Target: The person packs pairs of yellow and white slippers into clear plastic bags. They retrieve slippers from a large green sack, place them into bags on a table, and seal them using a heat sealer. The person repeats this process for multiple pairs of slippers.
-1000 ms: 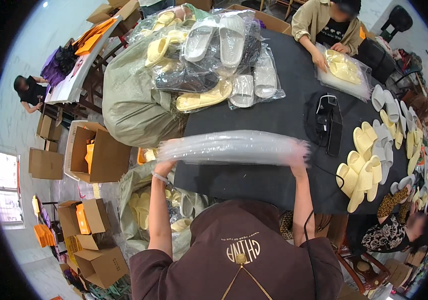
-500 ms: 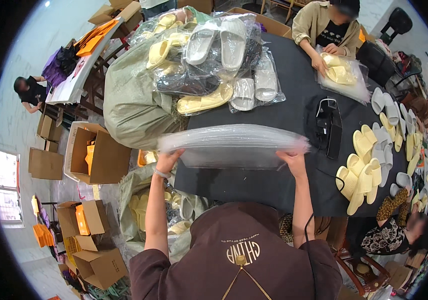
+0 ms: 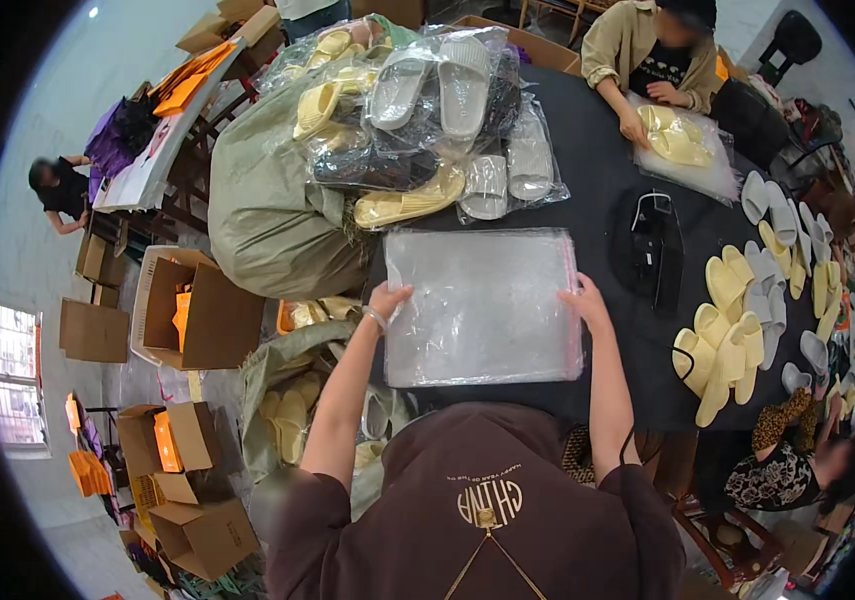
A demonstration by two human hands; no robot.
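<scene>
A stack of clear plastic bags [image 3: 483,310] lies flat over the black-covered table in front of me, with a pinkish strip along its right edge. My left hand [image 3: 391,300] grips the stack's left edge, fingers closed with the thumb on top. At the opposite edge my right hand [image 3: 585,302] holds it the same way, over the pink strip. Just beyond the stack are bagged slippers: a yellow slipper [image 3: 413,200] and a grey pair [image 3: 508,185]. A black device [image 3: 656,255] with a cable stands to the right of the bags.
A bulging green sack [image 3: 273,215] leans at the table's left. Loose yellow slippers [image 3: 718,350] and grey ones line the right side. Across the table a co-worker handles yellow slippers [image 3: 675,137] on plastic bags. Open cardboard boxes [image 3: 213,315] stand on the left floor.
The stack of bags was bowed and seen nearly edge-on; now it is flat and facing up. My hands have come closer together, the left one moving right.
</scene>
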